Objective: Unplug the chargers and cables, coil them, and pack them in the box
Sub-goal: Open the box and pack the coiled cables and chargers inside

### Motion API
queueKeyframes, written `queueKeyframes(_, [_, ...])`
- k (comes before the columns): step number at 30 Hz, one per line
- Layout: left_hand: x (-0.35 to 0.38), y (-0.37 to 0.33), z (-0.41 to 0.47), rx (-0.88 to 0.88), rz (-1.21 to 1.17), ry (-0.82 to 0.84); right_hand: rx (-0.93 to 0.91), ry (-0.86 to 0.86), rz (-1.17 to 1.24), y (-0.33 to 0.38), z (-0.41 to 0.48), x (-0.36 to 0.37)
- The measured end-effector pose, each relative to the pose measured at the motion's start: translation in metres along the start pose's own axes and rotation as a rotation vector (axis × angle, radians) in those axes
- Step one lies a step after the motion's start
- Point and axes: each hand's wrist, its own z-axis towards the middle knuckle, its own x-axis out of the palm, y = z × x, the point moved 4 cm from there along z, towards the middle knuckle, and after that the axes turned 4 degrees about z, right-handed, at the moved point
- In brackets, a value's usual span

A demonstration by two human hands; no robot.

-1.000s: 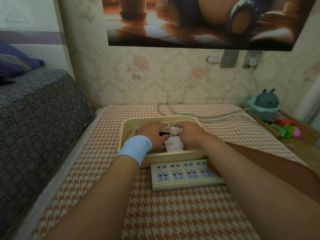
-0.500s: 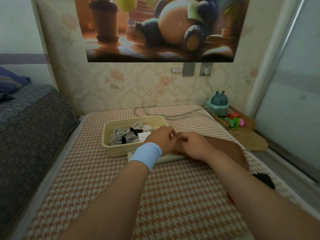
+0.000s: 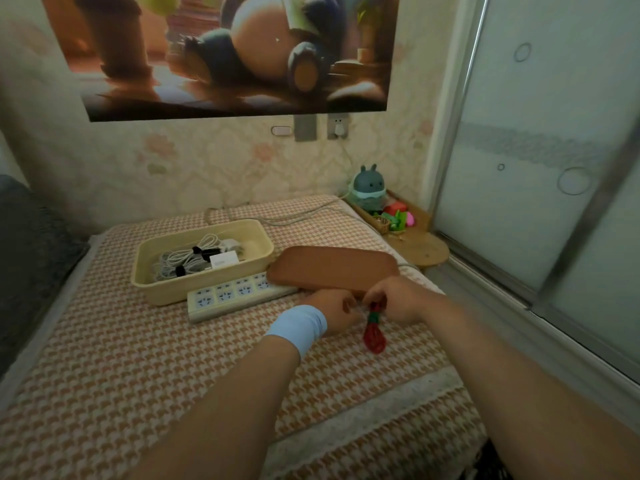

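A cream box [image 3: 166, 289] stands on the checked bedspread and holds coiled white cables [image 3: 180, 261] with black ties and a white charger [image 3: 224, 259]. In front of the box lies a white power strip [image 3: 235, 292] with nothing plugged in. A brown lid [image 3: 332, 268] lies to the right of the box. My left hand [image 3: 334, 313], with a light blue wristband, and my right hand [image 3: 398, 299] meet just in front of the lid. Both pinch the top of a coiled red cable [image 3: 374, 336] bound with a green tie, which hangs down to the bedspread.
The strip's grey cord [image 3: 294, 216] runs back along the bedspread toward a wall socket [image 3: 337, 126]. A wooden side shelf [image 3: 415, 244] at the right carries a blue-green plush toy [image 3: 369, 188] and small coloured toys. A glass sliding door [image 3: 554, 168] borders the right side.
Both hands have come out of the box and moved right, in front of the lid. They now hold a red coiled cable. The view has swung to the right.
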Motion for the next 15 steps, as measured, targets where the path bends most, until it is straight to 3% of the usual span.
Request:
queueKeyframes(8, [0.028, -0.021, 0.009, -0.07, 0.059, 0.171, -0.018, 0.031, 0.079, -0.005, 0.007, 0.018])
queueKeyframes(13, [0.003, 0.02, 0.009, -0.154, 0.172, 0.156, -0.065, 0.034, 0.321, 0.01, 0.009, 0.018])
queueKeyframes(15, [-0.006, 0.037, 0.006, -0.162, 0.176, 0.113, -0.105, 0.005, 0.204, 0.012, 0.009, 0.017])
